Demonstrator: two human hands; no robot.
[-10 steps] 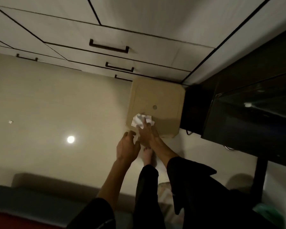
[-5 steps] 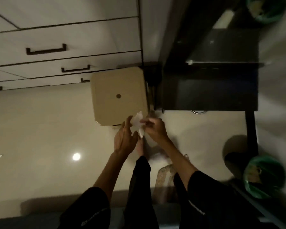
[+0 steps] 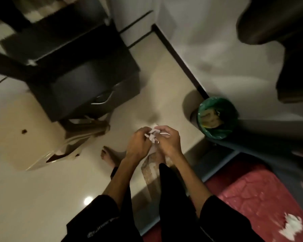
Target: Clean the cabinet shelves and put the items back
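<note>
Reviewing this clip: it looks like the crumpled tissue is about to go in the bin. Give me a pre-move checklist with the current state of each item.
1. Tissue secured: ok, left hand and right hand both grip it.
2. Bin in view and open-topped: ok, green liner, to the right against the wall.
3. Room in the bin: ok, brownish waste inside sits below the rim.
4. Floor between hands and bin free of obstacles: ok.
5. Tissue in one piece: cannot tell, blurred.
6. Other scraps left: not ok, white scraps lie on the red mat.

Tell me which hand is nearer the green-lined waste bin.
Right. The right hand is closer to the green-lined waste bin, which sits up and right of it; the left hand is farther away, both crumpling the white tissue.
</note>
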